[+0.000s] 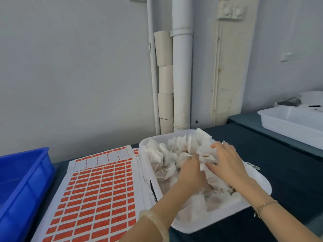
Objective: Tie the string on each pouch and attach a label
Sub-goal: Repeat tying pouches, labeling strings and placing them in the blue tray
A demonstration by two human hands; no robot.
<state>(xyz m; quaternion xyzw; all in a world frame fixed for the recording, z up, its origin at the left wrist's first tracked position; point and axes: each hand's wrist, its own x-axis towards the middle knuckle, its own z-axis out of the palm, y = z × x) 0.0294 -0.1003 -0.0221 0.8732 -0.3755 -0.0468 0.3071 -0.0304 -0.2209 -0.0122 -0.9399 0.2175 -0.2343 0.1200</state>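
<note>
Both hands are down in the white tray (151, 173) on the dark counter (288, 173), which is heaped with white pouches (168, 155). The right hand (226, 162) lies on the heap with its fingers spread and fairly straight, while the left hand (191, 171) has its fingertips buried among the pouches, so I cannot tell its grip. The sheets of orange labels (97, 189) lie just left of the tray, beside a blue crate (21, 180).

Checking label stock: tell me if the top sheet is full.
No, the sheet has blank white gaps in its far rows.
</note>
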